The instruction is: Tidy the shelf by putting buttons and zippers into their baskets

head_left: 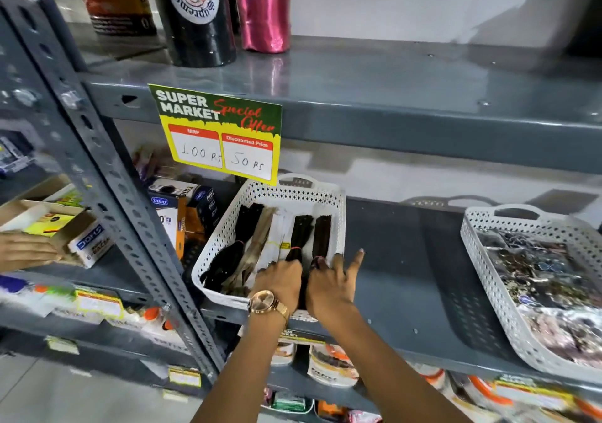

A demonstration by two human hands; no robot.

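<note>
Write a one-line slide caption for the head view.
Both hands, left hand and right hand, reach into the white zipper basket; a second white basket of packets sits apart on the same shelf.

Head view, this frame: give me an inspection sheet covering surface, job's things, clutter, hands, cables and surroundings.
Surface: grey metal shelf, bare between the two baskets.
Job's things: left white basket holds zipper bundles lying side by side; right white basket holds button packets. No loose buttons or zippers seen on the shelf.
Clutter: small boxes stand left of the zipper basket.
Hands: left hand, wearing a wristwatch, and right hand both reach into the zipper basket's near end; grip unclear.
Cables: nothing seen.
Surroundings: price sign on the shelf edge above; rolls on the upper shelf; packaged goods below.
</note>
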